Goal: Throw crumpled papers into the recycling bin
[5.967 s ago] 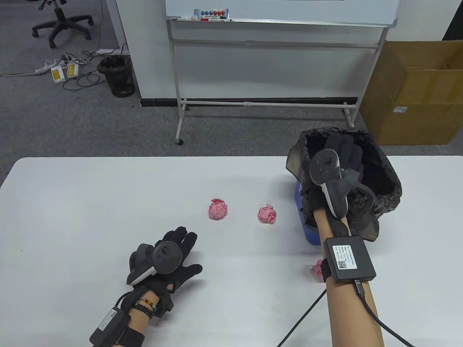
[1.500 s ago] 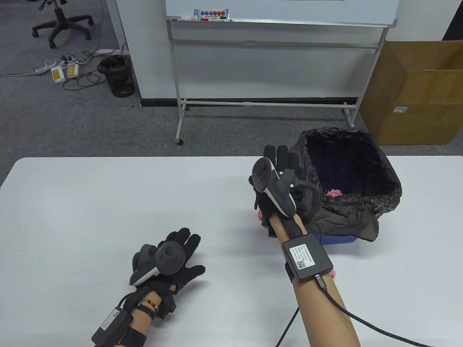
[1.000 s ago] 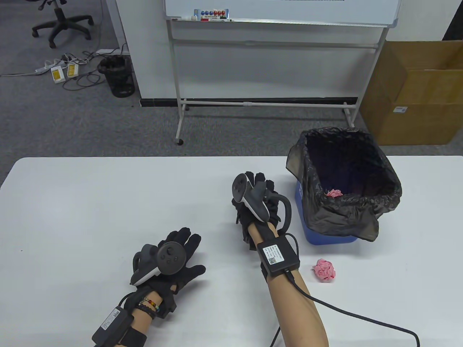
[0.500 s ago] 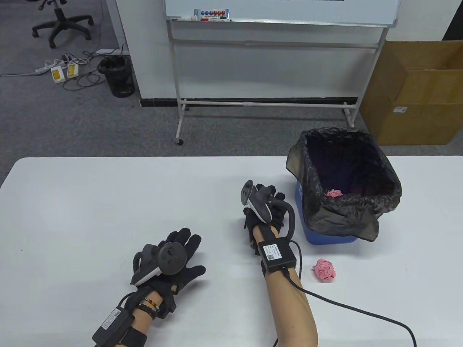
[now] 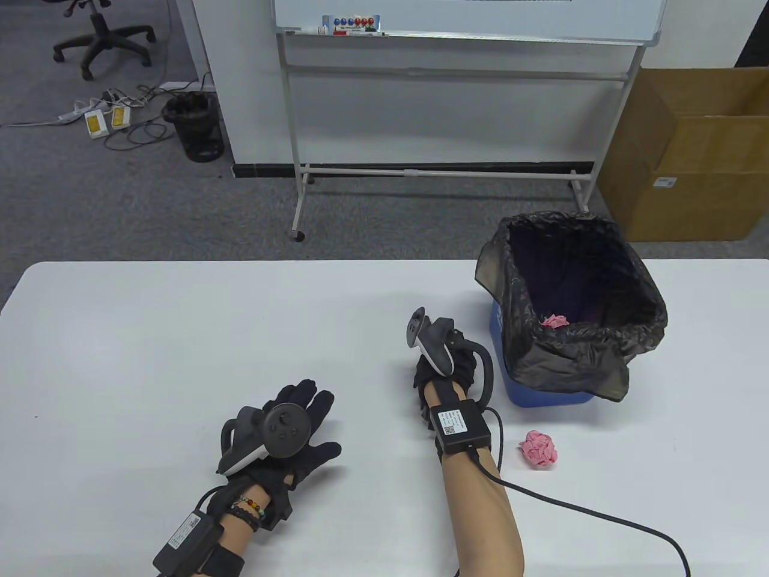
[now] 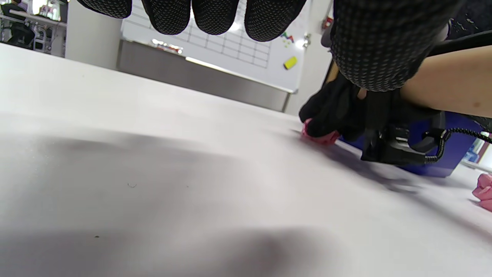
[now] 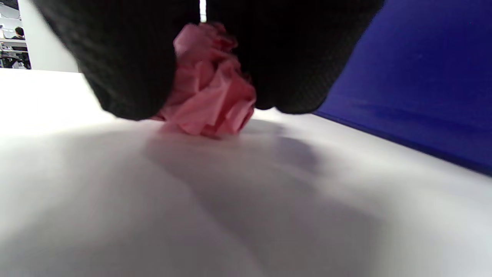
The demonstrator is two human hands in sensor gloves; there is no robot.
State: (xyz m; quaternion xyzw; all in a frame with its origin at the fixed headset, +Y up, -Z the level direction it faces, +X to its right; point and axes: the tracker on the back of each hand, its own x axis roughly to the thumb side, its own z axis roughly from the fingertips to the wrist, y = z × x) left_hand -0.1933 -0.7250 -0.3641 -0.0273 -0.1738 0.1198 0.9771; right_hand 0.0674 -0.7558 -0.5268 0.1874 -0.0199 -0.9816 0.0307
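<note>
My right hand (image 5: pixel 443 360) is down on the white table just left of the blue bin (image 5: pixel 544 396) with its black liner (image 5: pixel 625 354). In the right wrist view its fingers (image 7: pixel 127 77) grip a crumpled pink paper ball (image 7: pixel 209 100) that still touches the table. The ball also shows under that hand in the left wrist view (image 6: pixel 321 137). A second pink ball (image 5: pixel 539 449) lies on the table in front of the bin. A third pink ball (image 5: pixel 554 320) lies inside the bin. My left hand (image 5: pixel 294 430) rests flat and open on the table, holding nothing.
The table's far edge (image 5: pixel 300 262) drops to grey carpet. A whiteboard stand (image 5: pixel 432 171) stands behind it and a cardboard box (image 5: pixel 697 156) at the back right. My right wrist's cable (image 5: pixel 577 511) trails across the table in front.
My right hand came away from the bin, dropped to the table left of it and closed its fingers around the pink ball there. My left hand has not moved.
</note>
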